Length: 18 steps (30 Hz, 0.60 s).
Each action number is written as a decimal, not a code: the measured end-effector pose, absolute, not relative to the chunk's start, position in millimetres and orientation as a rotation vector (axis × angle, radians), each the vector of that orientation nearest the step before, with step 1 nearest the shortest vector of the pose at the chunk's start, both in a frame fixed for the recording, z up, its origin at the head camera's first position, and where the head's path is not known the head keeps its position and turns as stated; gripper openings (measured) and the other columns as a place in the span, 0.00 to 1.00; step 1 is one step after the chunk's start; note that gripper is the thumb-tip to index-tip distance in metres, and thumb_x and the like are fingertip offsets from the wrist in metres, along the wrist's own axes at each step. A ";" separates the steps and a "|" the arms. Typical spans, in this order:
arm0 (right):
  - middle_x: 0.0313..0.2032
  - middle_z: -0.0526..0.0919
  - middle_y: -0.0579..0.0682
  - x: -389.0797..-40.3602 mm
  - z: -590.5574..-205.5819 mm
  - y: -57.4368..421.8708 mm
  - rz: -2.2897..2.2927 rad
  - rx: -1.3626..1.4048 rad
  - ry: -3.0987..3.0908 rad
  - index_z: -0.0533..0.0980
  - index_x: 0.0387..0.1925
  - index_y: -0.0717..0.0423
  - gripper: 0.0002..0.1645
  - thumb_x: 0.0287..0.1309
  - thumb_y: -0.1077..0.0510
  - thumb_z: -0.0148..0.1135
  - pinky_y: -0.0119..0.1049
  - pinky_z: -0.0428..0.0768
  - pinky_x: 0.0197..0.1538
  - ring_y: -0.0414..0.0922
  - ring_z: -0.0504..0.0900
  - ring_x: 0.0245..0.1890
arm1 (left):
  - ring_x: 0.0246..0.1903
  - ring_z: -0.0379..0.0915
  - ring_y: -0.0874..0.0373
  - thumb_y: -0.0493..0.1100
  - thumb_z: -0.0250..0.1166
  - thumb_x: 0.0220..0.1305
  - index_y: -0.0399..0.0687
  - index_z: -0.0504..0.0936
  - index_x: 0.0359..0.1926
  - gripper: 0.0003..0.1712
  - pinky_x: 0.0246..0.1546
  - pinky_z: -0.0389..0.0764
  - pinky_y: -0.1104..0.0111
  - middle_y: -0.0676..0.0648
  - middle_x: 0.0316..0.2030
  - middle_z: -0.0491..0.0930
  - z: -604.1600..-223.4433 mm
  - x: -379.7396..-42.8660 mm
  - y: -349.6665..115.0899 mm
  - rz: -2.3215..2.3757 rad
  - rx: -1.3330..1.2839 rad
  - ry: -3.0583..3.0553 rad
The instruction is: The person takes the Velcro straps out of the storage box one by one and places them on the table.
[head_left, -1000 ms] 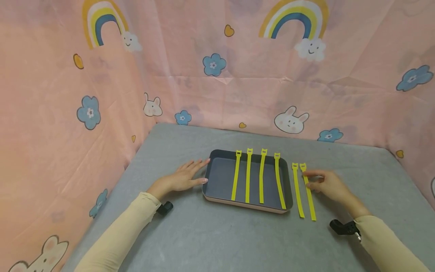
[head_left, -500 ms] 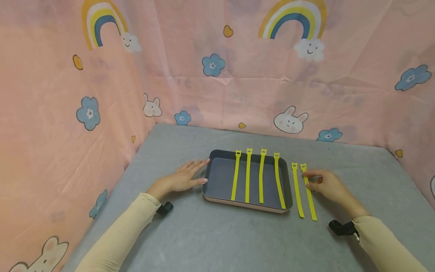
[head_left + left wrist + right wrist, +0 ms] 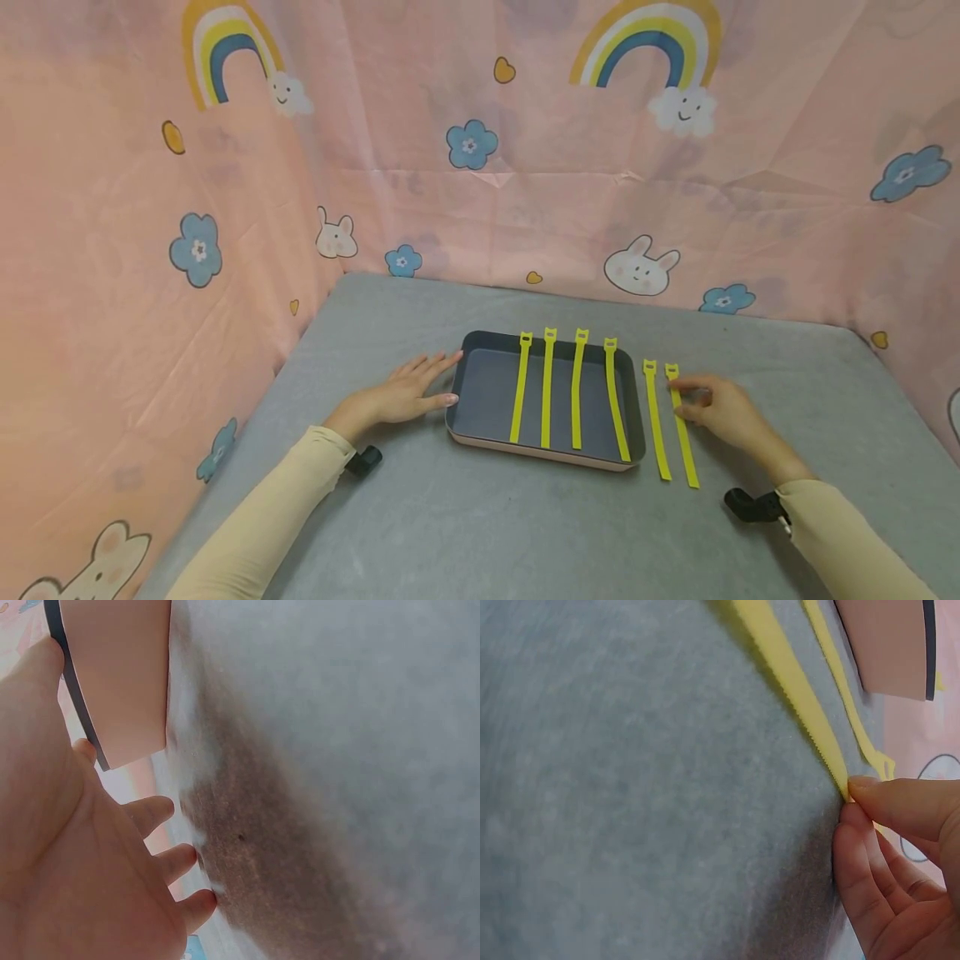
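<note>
My right hand (image 3: 726, 410) pinches the outermost yellow hook-and-loop cable tie (image 3: 686, 454) between thumb and fingers, just below its slotted head. In the right wrist view the thumb and fingertips meet on the edge of that strap (image 3: 791, 682). A second yellow cable tie (image 3: 657, 429) lies left of it, beside the tray. My left hand (image 3: 401, 392) is spread with straight fingers, touching the left rim of a rectangular baking tray (image 3: 487, 392), dark inside and pinkish outside. Several more yellow cable ties (image 3: 547, 392) lie across the tray, roughly parallel, their heads at its far rim.
The tray stands on a grey cloth-covered table (image 3: 480, 533). A pink printed curtain (image 3: 420, 200) rises along the back and both sides. Each wrist carries a black camera mount, one (image 3: 364, 461) at the left sleeve and one (image 3: 753, 506) at the right.
The cable tie in my right hand has shifted very slightly to the right, widening the gap to its neighbour. The left hand and the tray have stayed put.
</note>
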State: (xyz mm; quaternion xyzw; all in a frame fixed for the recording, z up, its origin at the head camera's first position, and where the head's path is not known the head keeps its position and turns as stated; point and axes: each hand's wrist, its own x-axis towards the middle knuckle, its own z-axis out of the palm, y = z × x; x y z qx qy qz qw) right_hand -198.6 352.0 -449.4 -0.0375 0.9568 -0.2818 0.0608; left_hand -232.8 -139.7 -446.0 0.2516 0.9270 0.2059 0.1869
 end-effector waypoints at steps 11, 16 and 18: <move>0.54 0.76 0.64 -198.7 -450.8 353.5 -0.848 -0.116 2.912 0.73 0.57 0.59 0.28 0.54 0.57 0.66 0.31 0.74 0.26 0.38 0.75 0.25 | 0.75 0.31 0.42 0.74 0.44 0.63 0.78 0.34 0.72 0.43 0.70 0.40 0.40 0.49 0.76 0.38 -441.9 -231.9 -139.6 0.575 0.711 2.607; 0.56 0.74 0.66 -198.6 -450.5 353.5 -0.878 -0.125 2.894 0.72 0.58 0.61 0.29 0.54 0.57 0.66 0.30 0.76 0.27 0.37 0.77 0.25 | 0.75 0.30 0.42 0.73 0.44 0.63 0.78 0.33 0.72 0.43 0.70 0.39 0.39 0.49 0.76 0.37 -441.6 -231.7 -139.2 0.572 0.712 2.610; 0.56 0.74 0.67 -198.4 -450.1 353.4 -0.884 -0.128 2.886 0.71 0.58 0.62 0.30 0.54 0.57 0.66 0.30 0.77 0.27 0.37 0.78 0.26 | 0.75 0.30 0.43 0.73 0.44 0.63 0.78 0.33 0.72 0.43 0.71 0.39 0.40 0.49 0.76 0.37 -441.6 -231.4 -139.2 0.571 0.711 2.609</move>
